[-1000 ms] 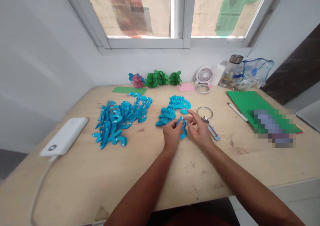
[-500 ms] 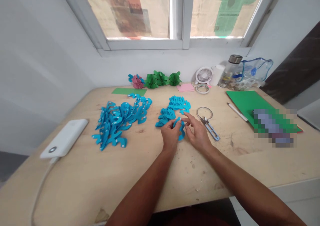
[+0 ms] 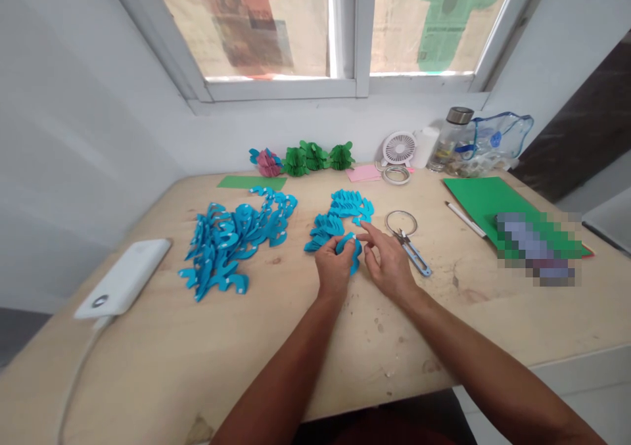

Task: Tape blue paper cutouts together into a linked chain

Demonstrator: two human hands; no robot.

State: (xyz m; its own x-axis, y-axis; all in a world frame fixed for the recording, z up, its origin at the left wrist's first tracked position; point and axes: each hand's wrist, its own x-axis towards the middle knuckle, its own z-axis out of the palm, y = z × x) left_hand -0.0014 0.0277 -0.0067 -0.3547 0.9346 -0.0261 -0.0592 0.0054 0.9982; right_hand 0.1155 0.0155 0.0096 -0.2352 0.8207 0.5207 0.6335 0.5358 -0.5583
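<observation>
My left hand (image 3: 334, 266) pinches a curved blue paper piece (image 3: 355, 261) between thumb and fingers. A small white patch shows at the top of that piece. My right hand (image 3: 387, 257) is beside it, index finger stretched to the white patch and the other fingers partly bent; it grips nothing that I can see. Just beyond my hands lie folded blue paper pieces in two clusters, a nearer one (image 3: 323, 229) and a farther one (image 3: 351, 202). To the left is a large loose heap of blue paper pieces (image 3: 231, 231), many with white patches.
Thread snips (image 3: 417, 256) and a tape ring (image 3: 401, 223) lie right of my hands. A white power bank (image 3: 129, 275) with a cable is at left. Green paper animals (image 3: 313, 156), a small fan (image 3: 399, 148) and a bottle (image 3: 451, 139) stand along the wall. Green sheets (image 3: 488, 198) lie at right.
The view has shifted slightly. My right index finger stays at the top of the blue paper piece, and my left hand still holds it; little else differs.
</observation>
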